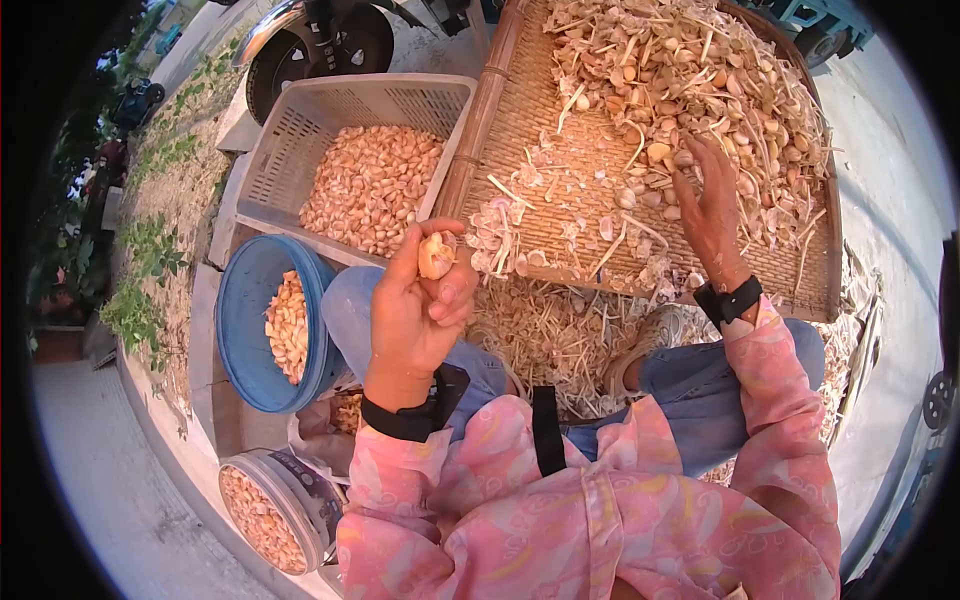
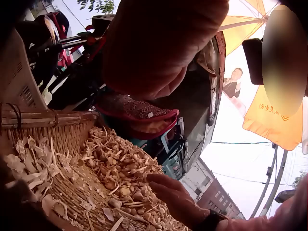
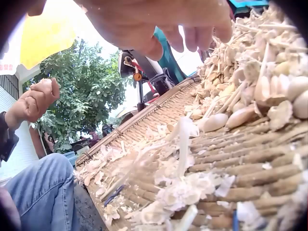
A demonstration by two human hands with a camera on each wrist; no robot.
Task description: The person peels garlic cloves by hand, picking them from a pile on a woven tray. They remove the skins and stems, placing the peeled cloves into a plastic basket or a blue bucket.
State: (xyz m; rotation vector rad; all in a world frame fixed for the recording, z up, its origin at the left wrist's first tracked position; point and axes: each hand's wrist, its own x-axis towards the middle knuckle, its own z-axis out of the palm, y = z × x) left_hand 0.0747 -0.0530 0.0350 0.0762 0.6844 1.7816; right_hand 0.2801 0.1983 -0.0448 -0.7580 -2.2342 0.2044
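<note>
- Head: left hand (image 1: 418, 315) pinches garlic (image 1: 437, 258) between curled fingers, near the tray (image 1: 490, 150).
- Right hand (image 1: 714, 205), fingers loosely parted, reaches over the heap (image 1: 740, 95).

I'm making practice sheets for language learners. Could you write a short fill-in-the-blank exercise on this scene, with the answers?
1. The left hand holds a piece of ____.
2. The bucket right beside the crate is coloured ____.
3. Of the crate and the tray, the right hand is over the ____.
4. The main colour of the sleeves is ____.

Missing words: garlic; blue; tray; pink.
</note>
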